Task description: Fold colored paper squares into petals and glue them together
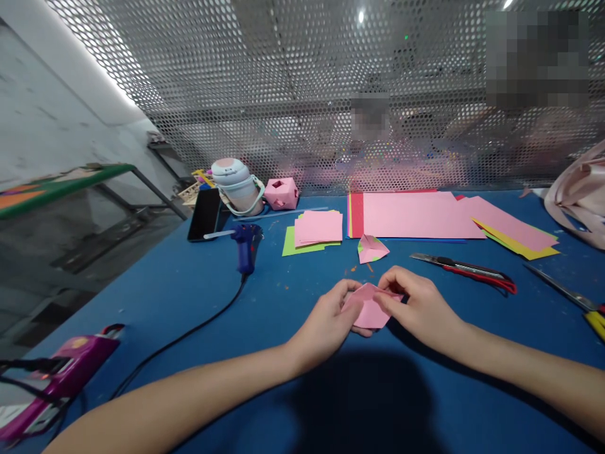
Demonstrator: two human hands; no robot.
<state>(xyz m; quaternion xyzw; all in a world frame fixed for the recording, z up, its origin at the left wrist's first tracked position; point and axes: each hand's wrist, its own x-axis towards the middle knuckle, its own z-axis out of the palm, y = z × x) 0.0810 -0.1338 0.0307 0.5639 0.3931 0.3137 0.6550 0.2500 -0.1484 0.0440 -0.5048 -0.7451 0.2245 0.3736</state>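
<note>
Between my two hands is a folded piece of pink paper (372, 313), held just above the blue table. My left hand (333, 318) grips its left side, thumb on top and fingers partly hidden beneath. On the right edge my right hand (418, 302) pinches the paper between thumb and fingers. Just beyond lies a small folded pink and green paper piece (372, 250). A stack of pink square sheets (319, 228) rests on green sheets behind my left hand. Past my right hand lies a utility knife (466, 270) with its blade showing.
A blue hot glue gun (246, 249) stands left, its cord running to a purple power strip (70, 381). Farther back are a phone (204, 214), a lidded bottle (239, 189), a pink paper polyhedron (282, 194) and large pink sheets (420, 215). Scissors (562, 287) lie right. Perforated metal mesh (302, 126) borders the table.
</note>
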